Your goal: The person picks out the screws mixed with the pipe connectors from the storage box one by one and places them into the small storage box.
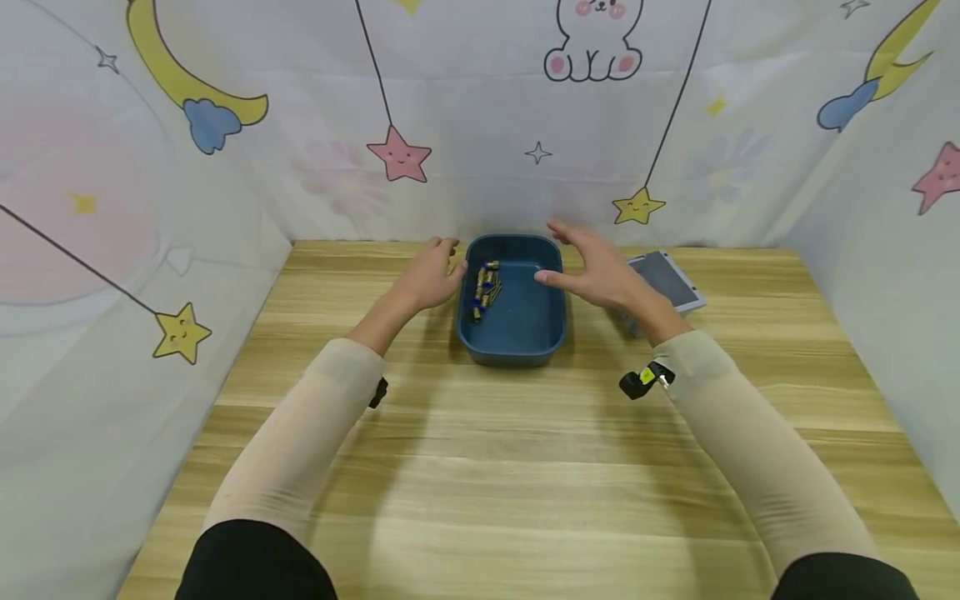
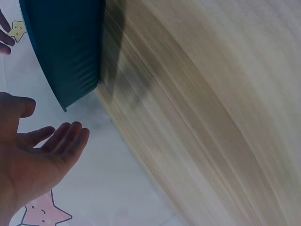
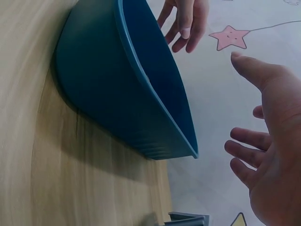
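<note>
blue bin (image 1: 528, 321) on worktop (image 1: 480, 467), small brass-coloured pieces (image 1: 485, 292) along its left inside. left hand (image 1: 431, 275) just beside left rim, fingers relaxed, holding nothing; right hand (image 1: 600, 271) near right rim, fingers spread, also empty.

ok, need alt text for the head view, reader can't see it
A person's open left hand and right hand flank a blue bin, with small gold-and-blue pieces along its left side. The bin is toward the back of a wooden table, a gray flat-topped object partly hidden by the right arm, cartoon-printed white cloth behind.
</note>
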`<state>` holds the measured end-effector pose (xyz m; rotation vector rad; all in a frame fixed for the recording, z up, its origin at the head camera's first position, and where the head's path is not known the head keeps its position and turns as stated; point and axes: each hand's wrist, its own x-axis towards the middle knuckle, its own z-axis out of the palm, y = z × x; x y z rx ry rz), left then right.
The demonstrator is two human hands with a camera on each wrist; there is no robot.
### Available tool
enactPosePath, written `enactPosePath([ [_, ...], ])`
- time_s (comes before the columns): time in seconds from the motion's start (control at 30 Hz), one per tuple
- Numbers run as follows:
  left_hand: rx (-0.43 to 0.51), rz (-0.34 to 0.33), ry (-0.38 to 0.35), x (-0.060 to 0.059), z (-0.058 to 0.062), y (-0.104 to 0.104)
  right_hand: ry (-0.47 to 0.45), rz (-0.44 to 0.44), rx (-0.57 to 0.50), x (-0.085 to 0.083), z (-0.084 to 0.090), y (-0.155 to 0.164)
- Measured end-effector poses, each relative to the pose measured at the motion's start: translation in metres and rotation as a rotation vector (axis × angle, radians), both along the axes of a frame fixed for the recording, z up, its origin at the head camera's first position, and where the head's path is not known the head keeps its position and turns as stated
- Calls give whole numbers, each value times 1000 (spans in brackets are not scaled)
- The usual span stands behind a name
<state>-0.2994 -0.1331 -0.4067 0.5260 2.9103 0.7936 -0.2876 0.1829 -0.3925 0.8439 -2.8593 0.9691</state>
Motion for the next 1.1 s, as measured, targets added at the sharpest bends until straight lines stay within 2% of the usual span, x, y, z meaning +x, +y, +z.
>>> enactPosePath([
  [0.1,16,3,-5,-2,-1,0,-3,2,-20,-1,-2,-2],
  [0.33,132,40,-72,-5,-4,-1,-13,27,-73,-7,-11,-9],
  [0.57,165,67,-115,-4,-2,-3,-61,30,-120,-6,-15,-16],
  [0.73,252,98,-195,-2,-1,-1,-75,31,-139,-6,-18,-21],
  [0.97,464,177,-377,1,3,0,-111,25,-188,-5,-22,-28],
  [1.1,526,191,-429,3,7,2,-153,14,-209,-5,-23,-33],
])
